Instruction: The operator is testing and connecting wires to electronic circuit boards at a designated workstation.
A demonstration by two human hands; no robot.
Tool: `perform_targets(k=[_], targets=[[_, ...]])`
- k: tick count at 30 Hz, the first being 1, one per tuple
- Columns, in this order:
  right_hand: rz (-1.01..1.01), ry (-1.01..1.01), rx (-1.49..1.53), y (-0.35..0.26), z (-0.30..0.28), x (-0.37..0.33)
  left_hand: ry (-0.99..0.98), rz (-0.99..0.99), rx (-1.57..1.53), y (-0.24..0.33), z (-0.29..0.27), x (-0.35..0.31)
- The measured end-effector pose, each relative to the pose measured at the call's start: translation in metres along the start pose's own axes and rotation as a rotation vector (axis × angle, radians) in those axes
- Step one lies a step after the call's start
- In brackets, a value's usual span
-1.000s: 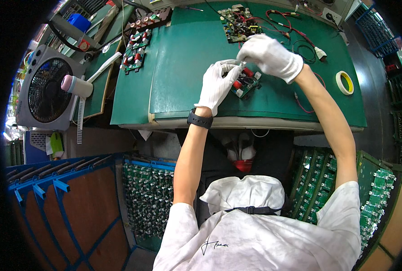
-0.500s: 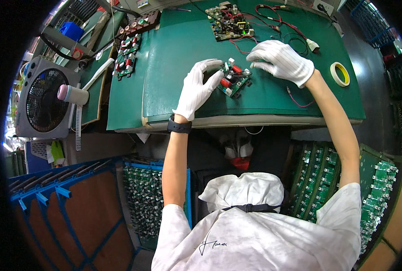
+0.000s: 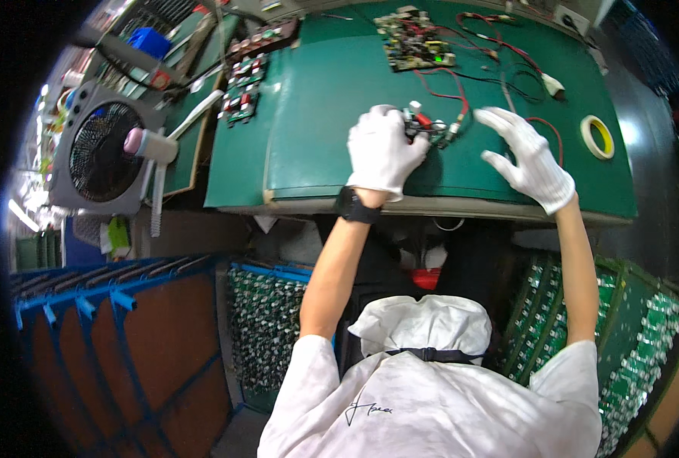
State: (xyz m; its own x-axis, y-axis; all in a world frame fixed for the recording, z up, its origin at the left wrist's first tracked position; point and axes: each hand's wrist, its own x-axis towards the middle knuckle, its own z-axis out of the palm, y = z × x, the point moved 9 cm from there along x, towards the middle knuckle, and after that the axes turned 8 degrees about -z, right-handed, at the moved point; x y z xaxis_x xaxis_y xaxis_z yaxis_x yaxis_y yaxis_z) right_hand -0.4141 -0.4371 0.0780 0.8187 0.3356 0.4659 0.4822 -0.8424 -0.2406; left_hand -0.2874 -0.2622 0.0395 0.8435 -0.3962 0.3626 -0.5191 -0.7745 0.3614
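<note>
My left hand (image 3: 385, 149), in a white glove, is closed on the left side of a small green circuit board (image 3: 437, 128) with red and white parts. The board looks tilted above the green mat; its left part is hidden by the glove. At its right edge ends a red wire (image 3: 464, 103) with a small connector; I cannot tell if it is plugged in. My right hand (image 3: 526, 160), also gloved, hovers to the right of the board, fingers apart and holding nothing.
A larger circuit board (image 3: 412, 42) with a lit green spot lies at the back, wired to cables and a white plug (image 3: 553, 85). To the right is a tape roll (image 3: 597, 137). Small boards (image 3: 240, 95) and a fan (image 3: 103, 153) are at left; board racks (image 3: 267, 320) stand below.
My left hand has closed on the board and tilted it. My right hand has drawn back to the right and nearer me. The red wire now reaches the board's edge.
</note>
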Motion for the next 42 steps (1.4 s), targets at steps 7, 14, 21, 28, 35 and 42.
perform_targets(k=[7,14,21,28,35,42], targets=[[0.11,0.117,0.104,-0.014,-0.017,-0.033,0.051,-0.113,-0.199,-0.043,-0.037,-0.005],[0.284,0.179,0.195,-0.015,-0.024,-0.085,0.154,-0.361,0.056,-0.237,-0.12,0.0],[0.307,0.129,0.221,-0.028,-0.001,-0.086,0.06,-0.495,0.175,-0.351,-0.124,0.022],[0.237,0.16,0.145,-0.034,-0.007,-0.07,0.009,-0.532,0.223,-0.361,-0.11,0.033],[0.205,0.142,0.116,-0.04,-0.006,-0.067,0.008,-0.552,0.271,-0.355,-0.113,0.038],[0.195,0.105,-0.003,-0.05,-0.011,-0.071,0.343,-0.486,0.394,-0.295,-0.166,0.002]])
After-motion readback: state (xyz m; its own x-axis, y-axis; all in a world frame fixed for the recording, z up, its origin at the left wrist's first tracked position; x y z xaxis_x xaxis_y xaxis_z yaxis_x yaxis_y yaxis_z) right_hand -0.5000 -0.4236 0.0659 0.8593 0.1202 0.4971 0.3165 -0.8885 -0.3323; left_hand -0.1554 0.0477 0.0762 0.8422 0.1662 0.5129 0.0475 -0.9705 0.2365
